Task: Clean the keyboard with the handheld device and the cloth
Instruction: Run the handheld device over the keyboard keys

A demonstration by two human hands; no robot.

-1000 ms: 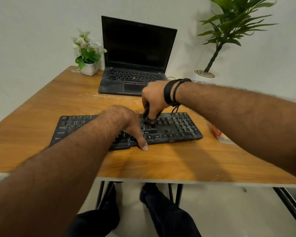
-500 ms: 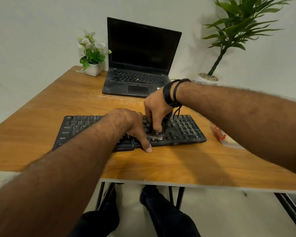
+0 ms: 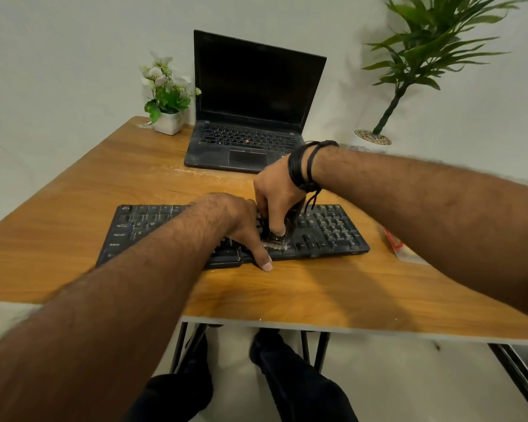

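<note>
A black keyboard (image 3: 326,229) lies across the middle of the wooden table (image 3: 73,214). My left hand (image 3: 229,219) rests flat on its middle keys, with the thumb reaching over the front edge onto the wood. My right hand (image 3: 276,191) grips a small dark handheld device (image 3: 276,239) from above and holds its clear, bristled tip down on the keys just right of my left hand. Most of the device is hidden under my fingers. A pale cloth or packet with a red mark (image 3: 400,246) lies on the table to the right, partly behind my right forearm.
An open black laptop (image 3: 250,117) stands at the back of the table. A small white pot of flowers (image 3: 165,102) sits at its left. A tall green plant (image 3: 415,56) stands behind the table's right corner. The near table edge runs above my legs.
My right hand has drawn the device from the keyboard's upper rows down toward its front rows. My left hand has stayed on the keys. The camera has shifted slightly.
</note>
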